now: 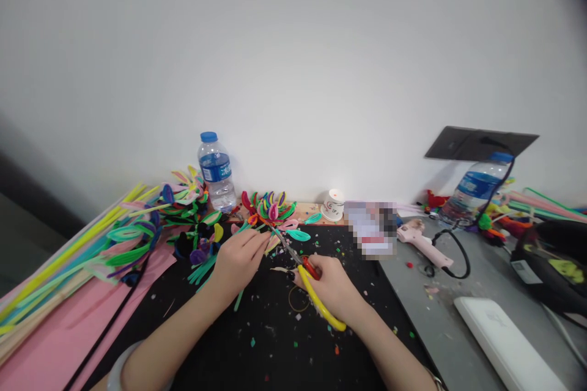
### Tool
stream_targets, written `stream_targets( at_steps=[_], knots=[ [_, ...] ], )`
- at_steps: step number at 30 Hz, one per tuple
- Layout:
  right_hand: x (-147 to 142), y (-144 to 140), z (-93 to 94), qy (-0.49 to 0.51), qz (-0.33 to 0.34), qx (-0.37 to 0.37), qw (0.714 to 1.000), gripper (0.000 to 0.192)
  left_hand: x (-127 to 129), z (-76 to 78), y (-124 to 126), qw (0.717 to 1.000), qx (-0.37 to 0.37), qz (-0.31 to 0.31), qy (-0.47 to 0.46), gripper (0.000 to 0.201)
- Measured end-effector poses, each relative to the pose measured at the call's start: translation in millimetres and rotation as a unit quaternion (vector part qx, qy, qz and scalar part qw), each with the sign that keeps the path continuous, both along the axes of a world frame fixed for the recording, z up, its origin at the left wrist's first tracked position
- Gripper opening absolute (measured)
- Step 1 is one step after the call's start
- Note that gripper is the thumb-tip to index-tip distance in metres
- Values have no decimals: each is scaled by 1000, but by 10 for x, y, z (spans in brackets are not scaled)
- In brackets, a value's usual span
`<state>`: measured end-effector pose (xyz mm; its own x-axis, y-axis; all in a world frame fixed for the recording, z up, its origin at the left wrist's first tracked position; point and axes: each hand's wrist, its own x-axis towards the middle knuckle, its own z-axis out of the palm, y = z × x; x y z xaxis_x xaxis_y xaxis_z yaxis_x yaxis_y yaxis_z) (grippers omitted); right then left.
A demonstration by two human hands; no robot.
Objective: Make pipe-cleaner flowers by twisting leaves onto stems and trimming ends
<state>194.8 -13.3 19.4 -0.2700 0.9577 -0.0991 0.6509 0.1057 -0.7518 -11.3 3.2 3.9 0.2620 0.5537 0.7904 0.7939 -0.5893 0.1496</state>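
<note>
My right hand (332, 284) is closed around the yellow handles of the scissors (306, 278), thumb through the red loop, and the blades point up and left toward my other hand. My left hand (238, 259) is curled, fingertips pinching a pipe-cleaner flower (270, 215) right at the blade tips; how tight that pinch is I cannot tell. The blades look nearly shut, though they are too thin to be sure. I judge the main risk is nicking my left fingertips, since they sit just beside the blades. A skewed cut could also snip a petal instead of the stem. Loose trimmings litter the black mat (275, 348) below the scissors, and a rubber band (298, 299) lies under my right hand.
</note>
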Motion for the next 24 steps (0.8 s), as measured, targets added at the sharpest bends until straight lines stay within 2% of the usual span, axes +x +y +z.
stream_targets(
  at_steps=[3, 5, 8, 11, 14, 18, 24],
  knots=[
    [11, 5, -22, -5, 5, 10, 1000, 34, 17, 2, -6, 998, -45, -8, -46, 17],
    [29, 16, -30, -13, 8, 21, 1000, 35, 31, 26, -9, 990, -107, -13, -93, 17],
    [68, 44, -4, -28, 17, 30, 999, 35, 39, 82, -3, 955, -231, -29, -183, 17],
    [121, 83, 58, -39, 30, 41, 998, 33, 28, 126, 15, 894, -351, -71, -270, 19],
    [189, 124, 109, -44, 58, 60, 996, 33, 13, 126, 35, 826, -426, -136, -344, 19],
    [273, 164, 133, -39, 100, 90, 990, 35, 5, 77, 44, 735, -479, -217, -428, 16],
    [281, 150, 180, -31, 131, 119, 984, 32, 17, 37, 9, 610, -525, -297, -514, 14]
  ],
)
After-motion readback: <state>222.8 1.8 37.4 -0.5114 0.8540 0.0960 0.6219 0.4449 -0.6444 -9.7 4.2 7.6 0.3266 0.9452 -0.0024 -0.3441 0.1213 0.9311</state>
